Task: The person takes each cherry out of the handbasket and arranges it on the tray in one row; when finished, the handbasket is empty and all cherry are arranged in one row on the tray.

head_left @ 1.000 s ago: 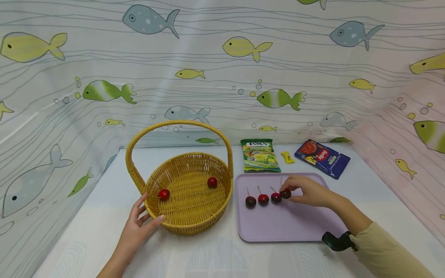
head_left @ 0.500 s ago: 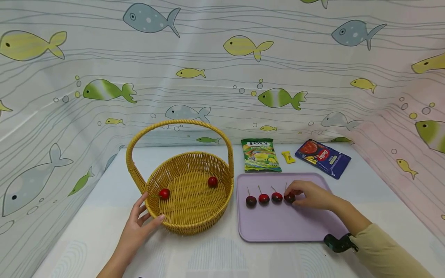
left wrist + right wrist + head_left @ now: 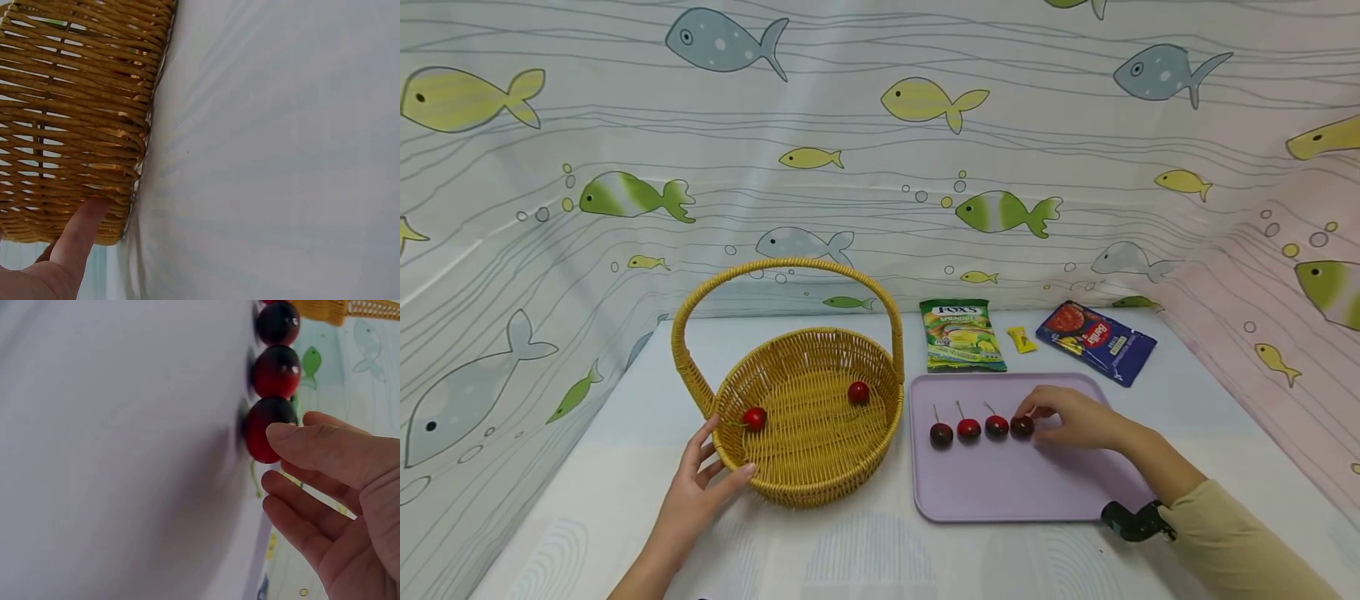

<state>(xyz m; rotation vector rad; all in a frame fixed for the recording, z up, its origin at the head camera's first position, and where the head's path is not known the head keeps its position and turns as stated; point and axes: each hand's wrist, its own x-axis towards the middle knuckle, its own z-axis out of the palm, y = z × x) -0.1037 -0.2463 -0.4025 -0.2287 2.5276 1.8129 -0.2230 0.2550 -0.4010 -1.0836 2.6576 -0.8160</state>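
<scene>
My left hand (image 3: 696,492) rests against the near left side of a yellow wicker basket (image 3: 842,483) with a tall handle. Its fingers are spread along the outside wall, one fairly straight finger (image 3: 81,234) touching the weave in the left wrist view. Two red cherries lie inside, a left cherry (image 3: 755,419) and a right cherry (image 3: 858,392). On a lilac tray (image 3: 1000,492) my right hand (image 3: 1078,421) pinches a dark red cherry (image 3: 1022,427) between thumb and fingers. This cherry ends a row, beside three others (image 3: 996,427), their stems pointing away. Its own stem (image 3: 254,478) shows in the right wrist view.
Behind the tray lie a green candy bag (image 3: 962,336), a small yellow wrapped sweet (image 3: 1021,339) and a dark blue pouch (image 3: 1097,342). A white cloth with printed fish (image 3: 1000,212) rises behind the table. The basket stands close to the tray's left edge.
The right hand has set its cherry down at the row's right end, shifting slightly right, then a little back left. Its stem, upright earlier, no longer shows in the head view. The left hand stays put.
</scene>
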